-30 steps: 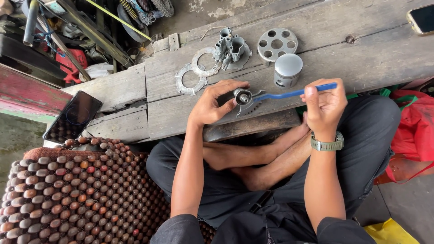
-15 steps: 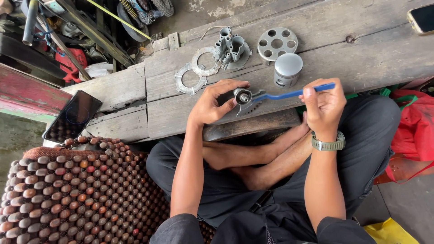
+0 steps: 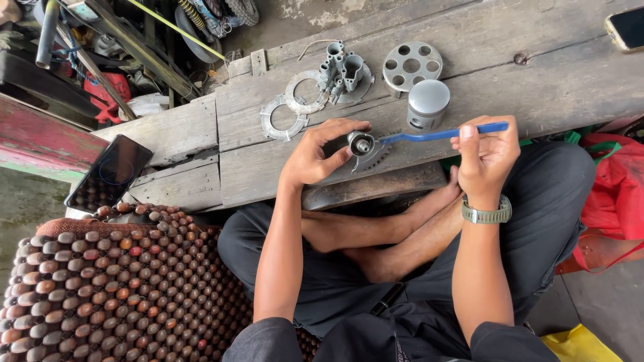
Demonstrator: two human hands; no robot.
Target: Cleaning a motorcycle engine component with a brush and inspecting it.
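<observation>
Two hands, left hand (image 3: 314,157) pinching one gear (image 3: 362,146), right hand (image 3: 488,155) gripping one blue brush (image 3: 436,135), two ring plates (image 3: 292,107).

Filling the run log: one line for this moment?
left hand: holds small metal part | right hand: holds blue brush on it | piston: beside

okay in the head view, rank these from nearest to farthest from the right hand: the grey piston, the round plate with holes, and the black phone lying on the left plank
From the right hand:
1. Grey piston, just up and left of it on the plank.
2. Round plate with holes, farther up, beyond the piston.
3. Black phone, far across at the left edge of the planks.
</observation>
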